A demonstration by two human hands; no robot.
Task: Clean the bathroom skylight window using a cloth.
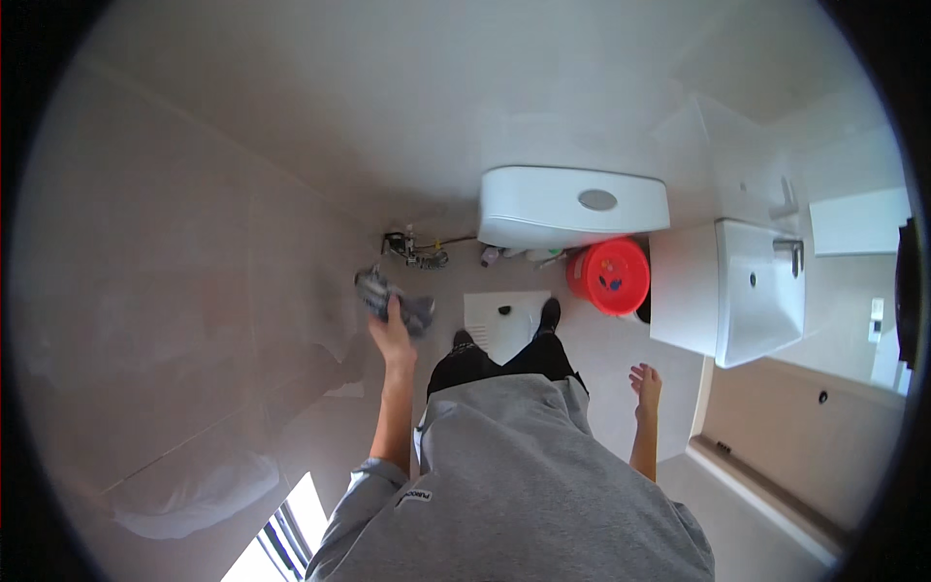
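Note:
My left hand is closed round a crumpled grey cloth, which hangs out on both sides of the fingers, close to the tiled wall on the left. Whether the cloth touches the wall I cannot tell. My right hand is held out at my right side, fingers apart and holding nothing. It is nearest to the white washbasin cabinet and the red bucket, both farther forward.
A white cistern is on the far wall, above a white squat pan between my feet. Bottles and a black hose fitting lie along the wall. The basin juts out at right, near a door.

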